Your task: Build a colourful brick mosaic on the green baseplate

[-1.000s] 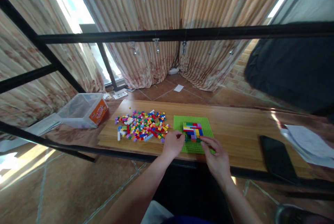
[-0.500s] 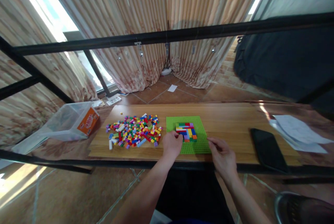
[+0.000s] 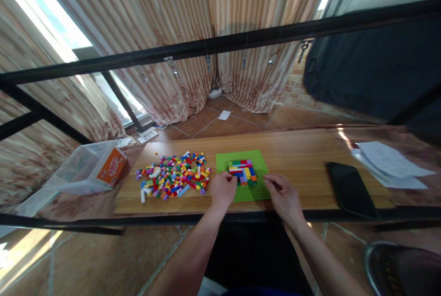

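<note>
A green baseplate (image 3: 253, 192) lies on the wooden board with a low block of multicoloured toy bricks (image 3: 245, 173) built on its middle. My left hand (image 3: 223, 191) rests at the lower left of that block, thumb and fingers closed together against its left side. Whatever is between those fingertips is hidden. On the other side, my right hand (image 3: 284, 195) has its fingers curled and the fingertips pinched just over the plate's right edge. Anything in that pinch is too small to make out. Left of the plate spreads a pile of loose toy bricks (image 3: 175, 176).
A clear plastic bin (image 3: 86, 167) with an orange label stands off the board's left end. A black tablet-like device (image 3: 351, 190) lies on the board at the right, near white papers (image 3: 389, 162). A black metal bar (image 3: 227, 44) crosses beyond the board.
The whole view has shifted slightly. My right fingertips have moved a little left, from the baseplate's right edge to just over it. My left hand stays at the brick block.
</note>
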A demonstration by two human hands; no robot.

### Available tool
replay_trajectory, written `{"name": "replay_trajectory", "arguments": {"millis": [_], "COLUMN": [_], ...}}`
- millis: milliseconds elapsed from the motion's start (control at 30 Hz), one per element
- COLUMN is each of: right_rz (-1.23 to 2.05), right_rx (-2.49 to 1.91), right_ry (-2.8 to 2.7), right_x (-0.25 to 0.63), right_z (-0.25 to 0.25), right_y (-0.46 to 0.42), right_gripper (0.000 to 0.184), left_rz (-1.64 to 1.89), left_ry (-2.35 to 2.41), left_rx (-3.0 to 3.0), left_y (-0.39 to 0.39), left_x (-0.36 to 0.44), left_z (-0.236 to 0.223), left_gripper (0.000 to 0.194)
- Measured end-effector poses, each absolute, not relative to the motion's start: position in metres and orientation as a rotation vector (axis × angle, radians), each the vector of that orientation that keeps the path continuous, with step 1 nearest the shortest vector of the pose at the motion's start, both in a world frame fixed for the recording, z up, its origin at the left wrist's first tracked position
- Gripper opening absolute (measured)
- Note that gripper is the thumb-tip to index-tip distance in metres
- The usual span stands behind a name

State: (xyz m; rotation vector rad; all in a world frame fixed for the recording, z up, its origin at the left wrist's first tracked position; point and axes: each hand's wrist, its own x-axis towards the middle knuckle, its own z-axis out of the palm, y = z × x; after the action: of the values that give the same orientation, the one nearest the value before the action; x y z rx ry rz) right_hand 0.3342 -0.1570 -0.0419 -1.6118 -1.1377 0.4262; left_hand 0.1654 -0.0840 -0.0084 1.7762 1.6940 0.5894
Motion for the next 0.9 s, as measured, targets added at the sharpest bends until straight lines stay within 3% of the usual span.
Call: {"name": "replay_trajectory", "arguments": {"millis": [133,267,567,900], "right_rz": [0.411,0.351,-0.014,-0.038], "right_rx": [-1.621,-1.636,-1.769,-1.813], "right_ry": [-1.184,-1.218,-1.339,-1.356], "right_x": [0.333,0.335,0.371,0.372], "right_z": [-0.045,-0.046,-0.064,-0.072], "right_y": [-0.156,-0.149,-0.119,-0.118], "right_gripper": [0.026,0.027,0.026,0.026], "left_rz": [0.625,0.626,0.669,0.698], "left_ry": [1.605,1.567,1.559,1.538], "left_rx": [1.776,1.802,1.888,1.947], "left_y": [-0.086,-0.091,-0.094,-0.096], "left_x": [0.160,0.158,0.160,0.158], "left_z": [-0.011,-0.013,-0.019,-0.017], "left_gripper": [0.016,0.028,0.016,0.017]}}
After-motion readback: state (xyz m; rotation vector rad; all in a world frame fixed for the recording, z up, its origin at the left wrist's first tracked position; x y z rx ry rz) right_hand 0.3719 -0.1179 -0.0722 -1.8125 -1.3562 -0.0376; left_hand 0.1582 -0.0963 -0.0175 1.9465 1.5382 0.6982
